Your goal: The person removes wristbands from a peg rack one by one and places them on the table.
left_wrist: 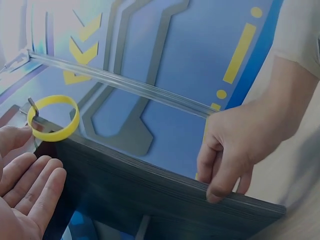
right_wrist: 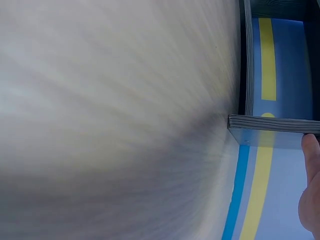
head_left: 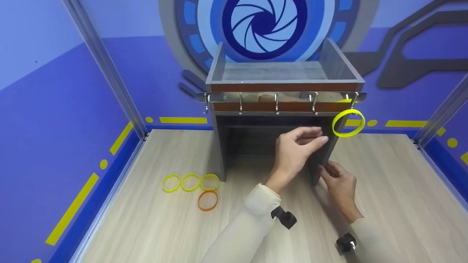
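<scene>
A yellow wristband-like ring hangs from the rightmost hook of the metal hook rail on the grey wooden shelf. Just left of and below this ring is my left hand, fingers loosely extended and nothing in them. The left wrist view shows its palm facing up beside the ring. Low on the shelf's right side panel, my right hand pinches the front edge, thumb on one face and fingers on the other. The right wrist view catches only part of this hand.
Three yellow rings lie in a row on the wooden table left of the shelf, with an orange ring in front of the rightmost. Several other hooks on the rail hold nothing. Blue printed walls stand behind and at the sides.
</scene>
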The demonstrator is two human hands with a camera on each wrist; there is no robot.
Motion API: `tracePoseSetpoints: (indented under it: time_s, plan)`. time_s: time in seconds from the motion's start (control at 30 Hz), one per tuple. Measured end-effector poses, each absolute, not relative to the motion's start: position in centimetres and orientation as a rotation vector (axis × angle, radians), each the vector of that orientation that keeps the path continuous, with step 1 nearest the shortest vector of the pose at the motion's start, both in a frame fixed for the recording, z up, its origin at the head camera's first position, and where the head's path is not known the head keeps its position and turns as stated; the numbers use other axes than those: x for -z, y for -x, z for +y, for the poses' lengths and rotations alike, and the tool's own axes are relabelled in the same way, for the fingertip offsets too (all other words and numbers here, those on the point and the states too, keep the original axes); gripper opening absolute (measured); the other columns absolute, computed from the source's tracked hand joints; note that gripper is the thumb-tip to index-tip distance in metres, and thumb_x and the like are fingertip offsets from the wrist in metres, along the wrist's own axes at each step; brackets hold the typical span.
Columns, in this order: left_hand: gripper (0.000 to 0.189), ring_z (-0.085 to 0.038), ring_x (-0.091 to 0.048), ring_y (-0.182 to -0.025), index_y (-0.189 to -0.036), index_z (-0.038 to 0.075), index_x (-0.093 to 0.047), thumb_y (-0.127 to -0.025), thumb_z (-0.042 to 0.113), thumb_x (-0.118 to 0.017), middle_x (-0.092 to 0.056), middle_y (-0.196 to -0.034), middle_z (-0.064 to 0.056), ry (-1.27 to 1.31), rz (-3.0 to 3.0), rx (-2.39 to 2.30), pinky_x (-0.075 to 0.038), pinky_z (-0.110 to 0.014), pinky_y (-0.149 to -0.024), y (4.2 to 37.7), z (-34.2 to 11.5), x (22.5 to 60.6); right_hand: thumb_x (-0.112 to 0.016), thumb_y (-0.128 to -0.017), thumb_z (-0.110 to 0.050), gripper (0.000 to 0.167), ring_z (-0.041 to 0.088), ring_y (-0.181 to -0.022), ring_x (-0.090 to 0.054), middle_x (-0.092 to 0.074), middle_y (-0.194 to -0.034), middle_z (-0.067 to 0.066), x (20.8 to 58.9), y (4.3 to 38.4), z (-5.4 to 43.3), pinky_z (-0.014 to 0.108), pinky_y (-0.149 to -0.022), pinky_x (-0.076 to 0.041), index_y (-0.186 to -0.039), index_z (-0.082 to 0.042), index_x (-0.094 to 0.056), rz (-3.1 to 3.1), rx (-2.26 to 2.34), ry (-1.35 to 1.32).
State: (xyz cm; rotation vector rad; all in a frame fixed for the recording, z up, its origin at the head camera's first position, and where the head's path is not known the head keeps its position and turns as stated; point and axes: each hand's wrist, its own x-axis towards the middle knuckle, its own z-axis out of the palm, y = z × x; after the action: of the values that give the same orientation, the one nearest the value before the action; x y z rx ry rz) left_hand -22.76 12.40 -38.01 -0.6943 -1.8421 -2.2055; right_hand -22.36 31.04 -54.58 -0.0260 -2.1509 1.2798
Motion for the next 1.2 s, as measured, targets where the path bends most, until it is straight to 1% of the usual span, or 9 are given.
tracePoseSetpoints:
  time_s: [0.1, 0.27, 0.4, 0.67, 0.87, 0.93, 1.0, 1.13, 1.2]
  plan:
    - [0.027, -0.001, -0.075, -0.091, -0.113, -0.001, -0.079, -0.088, 0.005, -0.087, -0.081, -0.105, -0.003, 0.709, -1.852, 2.177, -0.063, -0.025, -0.086, 22.8, 12.8, 37.5, -0.079, -0.093, 0.002, 0.022, 0.000, -0.093, -0.073, -0.079, -0.106, 0.018, 54.6, 22.4, 31.0, 0.006, -0.079, -0.055, -0.115, 0.004, -0.077, -2.147, -1.281, 0.027]
    - [0.027, 0.001, -0.074, -0.090, -0.114, -0.001, -0.079, -0.089, 0.006, -0.088, -0.081, -0.105, -0.002, 0.700, -1.878, 2.160, -0.063, -0.022, -0.085, 23.0, 13.5, 37.1, -0.079, -0.092, 0.005, 0.022, -0.013, -0.091, -0.067, -0.079, -0.104, 0.019, 54.6, 22.5, 31.0, 0.006, -0.079, -0.055, -0.114, 0.006, -0.077, -2.128, -1.282, -0.003]
    - [0.027, 0.002, -0.074, -0.089, -0.115, 0.000, -0.079, -0.089, 0.006, -0.087, -0.081, -0.105, -0.001, 0.695, -1.889, 2.160, -0.062, -0.021, -0.084, 23.0, 14.2, 37.0, -0.078, -0.092, 0.007, 0.021, -0.016, -0.090, -0.066, -0.079, -0.104, 0.020, 54.6, 22.5, 31.0, 0.006, -0.079, -0.055, -0.114, 0.006, -0.077, -2.114, -1.288, -0.015]
    - [0.026, 0.002, -0.074, -0.083, -0.113, 0.001, -0.079, -0.088, 0.003, -0.087, -0.081, -0.098, -0.001, 0.681, -1.878, 2.155, -0.063, -0.021, -0.079, 23.3, 15.3, 36.7, -0.077, -0.092, 0.009, 0.022, -0.007, -0.094, -0.070, -0.079, -0.105, 0.019, 54.8, 22.5, 31.3, 0.010, -0.082, -0.057, -0.115, 0.006, -0.077, -2.100, -1.275, -0.058]
    - [0.025, 0.001, -0.073, -0.080, -0.110, 0.002, -0.081, -0.087, 0.005, -0.089, -0.080, -0.092, 0.002, 0.659, -1.880, 2.156, -0.063, -0.021, -0.076, 23.4, 15.5, 36.7, -0.077, -0.093, 0.007, 0.024, -0.013, -0.094, -0.067, -0.079, -0.107, 0.017, 54.8, 22.5, 31.2, 0.009, -0.082, -0.057, -0.116, 0.005, -0.076, -2.131, -1.259, -0.025]
    - [0.024, 0.001, -0.073, -0.079, -0.109, 0.002, -0.081, -0.086, 0.005, -0.089, -0.080, -0.091, 0.003, 0.656, -1.887, 2.156, -0.063, -0.021, -0.076, 23.4, 15.5, 36.7, -0.077, -0.093, 0.006, 0.024, -0.014, -0.093, -0.066, -0.079, -0.107, 0.017, 54.8, 22.5, 31.2, 0.009, -0.082, -0.057, -0.117, 0.005, -0.076, -2.136, -1.264, -0.018]
    - [0.023, 0.002, -0.073, -0.079, -0.108, 0.002, -0.081, -0.087, 0.006, -0.089, -0.079, -0.091, 0.004, 0.659, -1.898, 2.146, -0.063, -0.020, -0.076, 23.4, 15.5, 36.7, -0.077, -0.093, 0.005, 0.024, -0.010, -0.093, -0.069, -0.079, -0.106, 0.016, 54.8, 22.5, 31.2, 0.009, -0.081, -0.057, -0.117, 0.005, -0.076, -2.136, -1.262, -0.009]
    - [0.020, 0.003, -0.072, -0.080, -0.106, 0.002, -0.082, -0.088, 0.007, -0.089, -0.079, -0.091, 0.006, 0.673, -1.902, 2.134, -0.063, -0.021, -0.076, 23.5, 15.6, 36.6, -0.077, -0.093, 0.004, 0.023, 0.007, -0.092, -0.076, -0.079, -0.105, 0.016, 54.9, 22.6, 31.2, 0.008, -0.080, -0.056, -0.116, 0.004, -0.077, -2.135, -1.252, 0.004]
    - [0.019, 0.003, -0.071, -0.080, -0.105, 0.003, -0.082, -0.088, 0.008, -0.089, -0.079, -0.092, 0.007, 0.675, -1.904, 2.133, -0.063, -0.021, -0.076, 23.5, 15.6, 36.5, -0.077, -0.093, 0.003, 0.022, 0.008, -0.092, -0.076, -0.079, -0.105, 0.017, 54.9, 22.6, 31.2, 0.008, -0.080, -0.056, -0.116, 0.004, -0.077, -2.140, -1.245, 0.005]
